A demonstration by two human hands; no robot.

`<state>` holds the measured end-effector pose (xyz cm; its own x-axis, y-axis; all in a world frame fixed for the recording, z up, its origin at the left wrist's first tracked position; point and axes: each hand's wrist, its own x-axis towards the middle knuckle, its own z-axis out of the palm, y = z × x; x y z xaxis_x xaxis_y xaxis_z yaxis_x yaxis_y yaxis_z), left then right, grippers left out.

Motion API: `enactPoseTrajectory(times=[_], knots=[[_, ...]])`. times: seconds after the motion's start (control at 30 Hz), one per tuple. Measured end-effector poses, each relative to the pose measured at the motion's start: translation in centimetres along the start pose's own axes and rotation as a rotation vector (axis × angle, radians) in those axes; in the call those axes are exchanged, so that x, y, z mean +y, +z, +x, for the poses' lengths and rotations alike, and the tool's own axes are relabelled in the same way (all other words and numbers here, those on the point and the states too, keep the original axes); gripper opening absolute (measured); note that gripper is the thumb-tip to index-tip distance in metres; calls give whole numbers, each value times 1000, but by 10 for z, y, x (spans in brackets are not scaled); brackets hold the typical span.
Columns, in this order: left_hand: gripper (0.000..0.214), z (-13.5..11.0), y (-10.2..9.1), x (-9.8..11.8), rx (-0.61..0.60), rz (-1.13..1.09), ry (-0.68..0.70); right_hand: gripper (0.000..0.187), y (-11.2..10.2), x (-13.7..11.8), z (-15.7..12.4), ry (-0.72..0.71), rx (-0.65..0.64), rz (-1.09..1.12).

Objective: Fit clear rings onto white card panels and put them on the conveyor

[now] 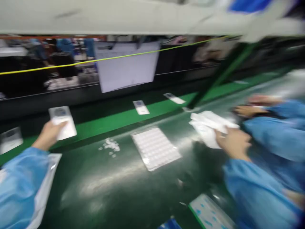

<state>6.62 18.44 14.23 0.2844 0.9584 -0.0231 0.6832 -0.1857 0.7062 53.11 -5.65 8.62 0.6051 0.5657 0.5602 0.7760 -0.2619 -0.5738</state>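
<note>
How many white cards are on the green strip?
4. The first card sits at the far left edge, the second card is under the left hand, the third card is mid-strip, and the fourth card is right of that. Others may be out of view.

Bench mat (100, 194): smooth, glossy dark green. Tray (154, 148): clear shiny plastic. Sleeve (21, 181): matt blue cloth. Card (65, 128): smooth white. White bundle (209, 128): soft matt, material unclear.

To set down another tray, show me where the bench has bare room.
The widest bare patch of dark green bench lies in front of the clear tray of white pieces, between the left sleeve and the blue-dotted sheet. It is crowded at right, where the right hand holding white wrapping nears a co-worker's hands.
</note>
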Motion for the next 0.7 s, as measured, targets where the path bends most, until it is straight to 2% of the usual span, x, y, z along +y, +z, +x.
enactPoseTrajectory(times=[0.07, 0.1, 0.13, 0.2, 0.23, 0.27, 0.3, 0.33, 0.4, 0.47, 0.53, 0.57, 0.6, 0.7], knots=[[38, -43, -11, -32, 123, -134, -108, 51, 35, -27, -9, 14, -81, 49], [40, -67, -6, -42, 150, -273, -133, 49, 53, -49, -23, -9, -238, 126], [42, -89, 6, -48, 145, -431, -144, 48, 68, -76, -43, -38, -450, 253], [52, -128, 38, -54, 66, -733, -149, 50, 88, -138, -93, -54, -831, 507], [54, -144, 54, -55, 36, -800, -150, 49, 94, -168, -119, -52, -1037, 619], [53, -157, 67, -56, 11, -828, -156, 49, 99, -195, -141, -43, -1216, 715], [50, -168, 78, -57, 4, -841, -163, 48, 103, -217, -159, -30, -1343, 776], [48, -176, 85, -59, 7, -863, -175, 48, 108, -233, -173, -13, -1438, 818], [44, -182, 90, -66, 13, -956, -223, 48, 117, -249, -188, -2, -1540, 840], [43, -181, 89, -74, 13, -1093, -293, 48, 124, -248, -195, -44, -1564, 802], [42, -177, 88, -81, 12, -1220, -349, 46, 127, -243, -201, -156, -1521, 718], [41, -176, 88, -83, 19, -1266, -370, 44, 128, -240, -205, -227, -1428, 671], [39, -175, 88, -85, 28, -1297, -388, 39, 128, -239, -209, -301, -1279, 627], [29, -178, 92, -87, 32, -1342, -418, 17, 129, -239, -219, -571, -743, 559]])
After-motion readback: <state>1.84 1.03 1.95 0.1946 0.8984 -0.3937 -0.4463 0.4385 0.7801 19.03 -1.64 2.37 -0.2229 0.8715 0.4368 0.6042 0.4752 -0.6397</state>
